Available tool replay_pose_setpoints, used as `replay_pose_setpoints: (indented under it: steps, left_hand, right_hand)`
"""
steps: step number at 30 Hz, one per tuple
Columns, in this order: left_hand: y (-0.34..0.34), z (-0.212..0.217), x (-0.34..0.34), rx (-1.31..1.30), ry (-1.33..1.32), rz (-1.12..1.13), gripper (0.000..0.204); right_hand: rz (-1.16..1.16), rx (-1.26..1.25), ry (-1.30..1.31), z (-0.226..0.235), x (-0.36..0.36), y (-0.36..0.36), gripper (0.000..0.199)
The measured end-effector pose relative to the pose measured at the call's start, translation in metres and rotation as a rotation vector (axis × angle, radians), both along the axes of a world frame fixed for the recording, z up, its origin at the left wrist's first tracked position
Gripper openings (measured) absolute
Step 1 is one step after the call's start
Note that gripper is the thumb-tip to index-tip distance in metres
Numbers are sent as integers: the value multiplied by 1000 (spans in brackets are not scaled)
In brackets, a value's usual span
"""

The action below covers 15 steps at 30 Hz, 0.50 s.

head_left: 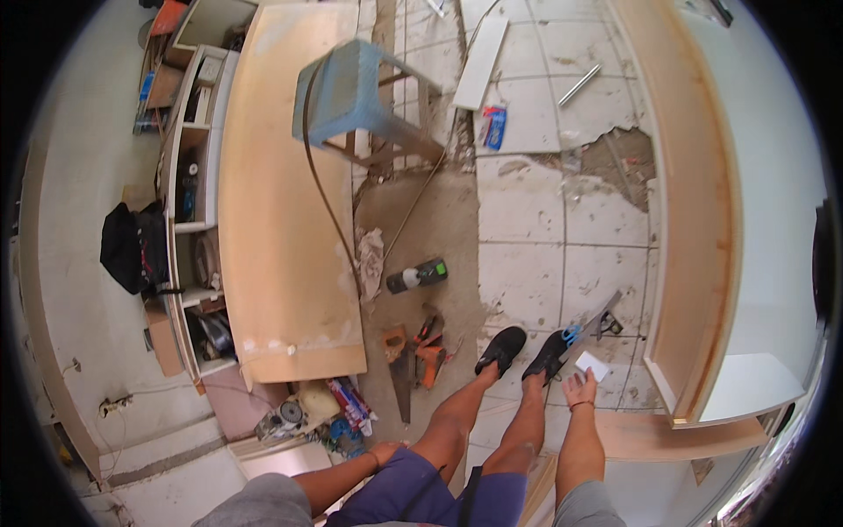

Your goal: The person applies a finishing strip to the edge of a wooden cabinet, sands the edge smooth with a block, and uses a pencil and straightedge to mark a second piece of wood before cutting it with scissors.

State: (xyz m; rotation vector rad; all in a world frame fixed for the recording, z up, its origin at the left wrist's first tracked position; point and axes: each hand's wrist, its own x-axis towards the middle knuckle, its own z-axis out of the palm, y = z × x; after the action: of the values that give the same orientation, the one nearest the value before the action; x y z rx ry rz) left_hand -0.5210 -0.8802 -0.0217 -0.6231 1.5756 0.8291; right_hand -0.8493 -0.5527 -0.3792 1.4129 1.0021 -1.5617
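My right hand (580,389) reaches forward past my right knee, its fingers closed at the edge of a small flat white piece (593,365). Just beyond it, beside my right shoe, lie a blue-handled tool (572,333) with a flat blade and a small dark tool (608,325). My left hand (384,451) is down against my left thigh; its fingers are too small and partly hidden to read. Ahead of my left shoe, a handsaw (398,369) with a wooden handle rests on the floor, next to orange-handled tools (430,360).
A long wooden panel (290,220) runs along the left, with a blue plastic stool (351,97) at its far edge. Cabinet panels (685,220) stand at the right. A dark cylindrical tool (417,276) lies on bare concrete. The tiles have a broken hole (619,162).
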Motion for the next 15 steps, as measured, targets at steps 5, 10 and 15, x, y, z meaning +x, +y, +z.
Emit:
replay_pose_setpoints:
  steps: [5,10,15]
  left_hand:
    - [-26,63,-57,-33,-91,240,58]
    - [-37,115,-93,-280,-261,658,72]
    - [-67,121,-130,-240,-101,694,74]
  right_hand:
    - [-63,-100,-182,36,18,7,78]
    - [-94,-309,-173,67,2,21,63]
    - [412,56,152,248,-96,15,47]
